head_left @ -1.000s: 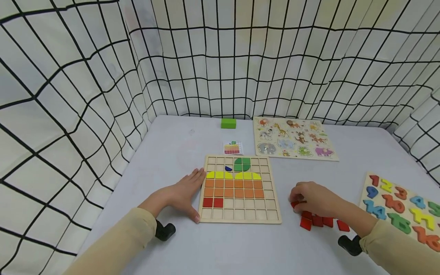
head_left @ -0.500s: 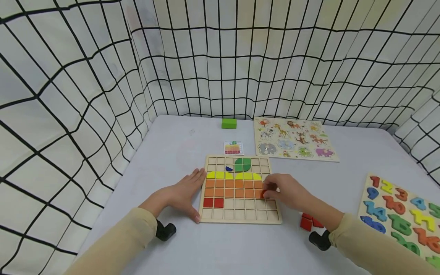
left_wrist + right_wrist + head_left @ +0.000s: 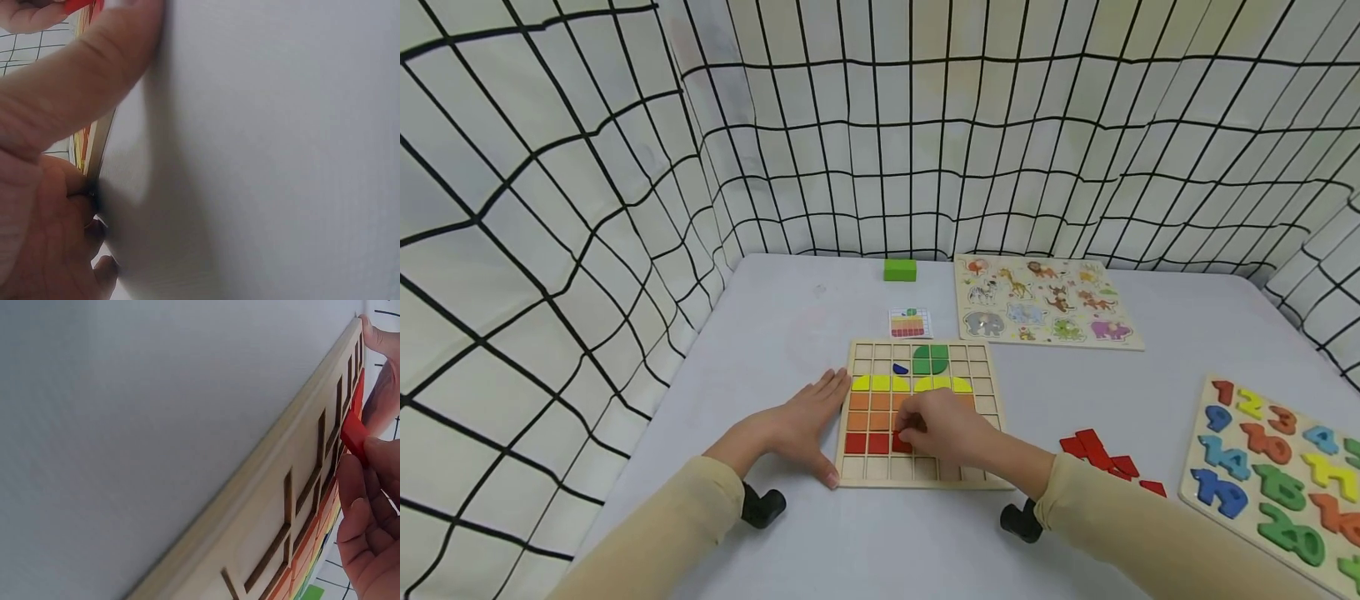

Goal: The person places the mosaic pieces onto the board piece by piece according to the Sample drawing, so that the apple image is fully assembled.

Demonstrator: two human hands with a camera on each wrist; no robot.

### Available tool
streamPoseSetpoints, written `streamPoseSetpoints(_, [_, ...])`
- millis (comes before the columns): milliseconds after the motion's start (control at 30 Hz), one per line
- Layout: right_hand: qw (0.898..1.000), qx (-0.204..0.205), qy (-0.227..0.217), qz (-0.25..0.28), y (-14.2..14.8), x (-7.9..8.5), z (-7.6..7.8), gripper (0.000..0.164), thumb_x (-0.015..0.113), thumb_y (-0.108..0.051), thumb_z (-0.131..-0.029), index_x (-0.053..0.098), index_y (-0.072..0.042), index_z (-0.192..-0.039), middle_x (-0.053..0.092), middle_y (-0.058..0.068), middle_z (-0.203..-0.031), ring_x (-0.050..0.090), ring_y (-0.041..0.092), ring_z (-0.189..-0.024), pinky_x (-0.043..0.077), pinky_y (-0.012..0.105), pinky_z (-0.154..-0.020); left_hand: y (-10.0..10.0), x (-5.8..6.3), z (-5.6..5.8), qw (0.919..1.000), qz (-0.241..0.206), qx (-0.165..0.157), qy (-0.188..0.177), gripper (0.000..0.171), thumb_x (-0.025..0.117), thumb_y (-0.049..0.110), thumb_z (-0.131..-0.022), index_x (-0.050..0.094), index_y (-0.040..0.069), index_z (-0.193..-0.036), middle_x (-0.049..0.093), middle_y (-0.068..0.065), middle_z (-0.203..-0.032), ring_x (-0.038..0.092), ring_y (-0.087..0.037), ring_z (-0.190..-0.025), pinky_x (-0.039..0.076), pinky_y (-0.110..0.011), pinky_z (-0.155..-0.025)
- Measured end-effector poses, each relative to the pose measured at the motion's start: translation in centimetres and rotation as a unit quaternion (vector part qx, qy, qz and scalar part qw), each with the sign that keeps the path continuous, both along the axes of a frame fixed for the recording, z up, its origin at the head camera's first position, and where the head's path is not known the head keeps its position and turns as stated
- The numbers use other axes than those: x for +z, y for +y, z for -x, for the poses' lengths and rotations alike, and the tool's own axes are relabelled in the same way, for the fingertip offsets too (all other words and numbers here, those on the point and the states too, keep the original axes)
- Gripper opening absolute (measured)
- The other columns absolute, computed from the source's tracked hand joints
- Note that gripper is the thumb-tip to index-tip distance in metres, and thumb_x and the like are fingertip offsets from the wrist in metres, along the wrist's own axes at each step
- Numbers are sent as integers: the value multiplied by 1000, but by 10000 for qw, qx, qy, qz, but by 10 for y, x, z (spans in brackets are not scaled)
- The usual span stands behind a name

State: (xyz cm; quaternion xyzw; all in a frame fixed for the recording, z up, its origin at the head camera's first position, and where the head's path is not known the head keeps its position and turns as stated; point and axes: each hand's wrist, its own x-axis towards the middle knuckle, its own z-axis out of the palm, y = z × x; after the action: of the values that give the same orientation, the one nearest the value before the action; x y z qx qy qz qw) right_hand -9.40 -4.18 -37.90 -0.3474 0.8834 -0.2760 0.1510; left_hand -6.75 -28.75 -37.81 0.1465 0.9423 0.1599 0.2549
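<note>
A wooden grid board (image 3: 872, 472) lies on the table, filled in part with green, blue, yellow, orange and red tiles. My right hand (image 3: 947, 425) is over its middle and pinches a red square tile (image 3: 355, 434) between thumb and fingers. That tile is tilted at the third cell of the red row, beside two red tiles (image 3: 867, 443) lying flat in their cells. My left hand (image 3: 801, 425) rests against the board's left edge, thumb (image 3: 94, 69) and fingers spread along it. The right hand covers part of the orange rows.
Several loose red tiles (image 3: 1096, 450) lie right of the board. A number puzzle (image 3: 1255, 492) is at the far right. Behind the board are a pattern card (image 3: 910, 323), a green block (image 3: 899, 270) and an animal puzzle (image 3: 1045, 300). Black netting surrounds the table.
My right hand has moved left from the loose red tiles to the board, bringing a red tile to the red row. The left hand stays at the board's edge.
</note>
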Motion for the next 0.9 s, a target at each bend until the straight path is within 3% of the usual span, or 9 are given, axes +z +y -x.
streamPoseSetpoints(233, [9997,-206,-153,59,-2,-4,-2,4,75,-12,-93,75,-10,-89,69,-6,-81,58,12,-78,55,24,-72,0,0,0,10000,19,-13,20,141,95,48,-66,6,0,-163,1,-18,-173,-3,-36,-161,10,-56,-130])
streamPoseSetpoints(600, [9992,-9,398,5,-3,-8,-5,4,77,-8,-91,80,-11,-92,74,-4,-85,64,10,-82,60,24,-79,1,2,-1,10000,40,35,12,140,95,47,-66,6,-1,-163,1,-18,-173,-3,-36,-161,10,-56,-130])
streamPoseSetpoints(767, [9987,-32,508,-36,7,1,-4,5,76,-8,-91,78,-12,-95,72,-4,-87,61,11,-81,58,25,-76,1,2,-2,10000,10,48,-3,139,95,46,-66,6,0,-163,1,-18,-173,-3,-36,-161,9,-56,-130])
streamPoseSetpoints(900, [9980,-239,570,-143,34,11,4,5,77,-8,-90,78,-12,-94,70,-5,-85,57,10,-79,55,23,-73,2,2,-1,10000,31,49,-9,140,95,46,-66,6,0,-164,1,-17,-173,-4,-35,-161,9,-56,-130])
